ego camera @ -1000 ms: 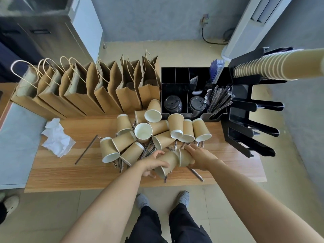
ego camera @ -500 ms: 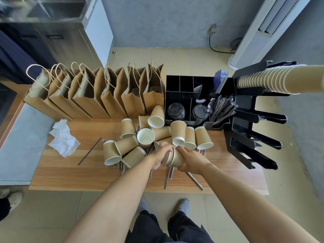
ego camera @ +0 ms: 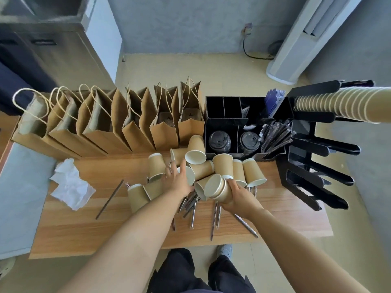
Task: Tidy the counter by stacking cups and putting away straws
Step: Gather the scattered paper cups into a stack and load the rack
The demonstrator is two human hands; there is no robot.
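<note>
Several tan paper cups (ego camera: 222, 166) lie tumbled on the wooden counter (ego camera: 84, 235), in front of a black organizer (ego camera: 224, 121). My right hand (ego camera: 240, 197) grips a short nested stack of cups (ego camera: 216, 187), held on its side just above the counter with its mouth to the left. My left hand (ego camera: 176, 179) reaches into the pile and closes around a single cup (ego camera: 189, 175) with a white inside. Dark wrapped straws (ego camera: 214, 216) lie scattered under and in front of both hands. One more straw (ego camera: 109, 199) lies apart to the left.
A black cup rack (ego camera: 313, 166) at the right holds a long stack of cups (ego camera: 338, 104). The organizer holds black lids (ego camera: 219, 140) and wrapped straws (ego camera: 275, 138). Kraft paper bags (ego camera: 105, 127) line the back. A crumpled tissue (ego camera: 72, 185) lies at the left.
The two cups have been pushed together into one nested stack, which stays in my right hand. My left hand let go of it and moved left and back onto another cup.
</note>
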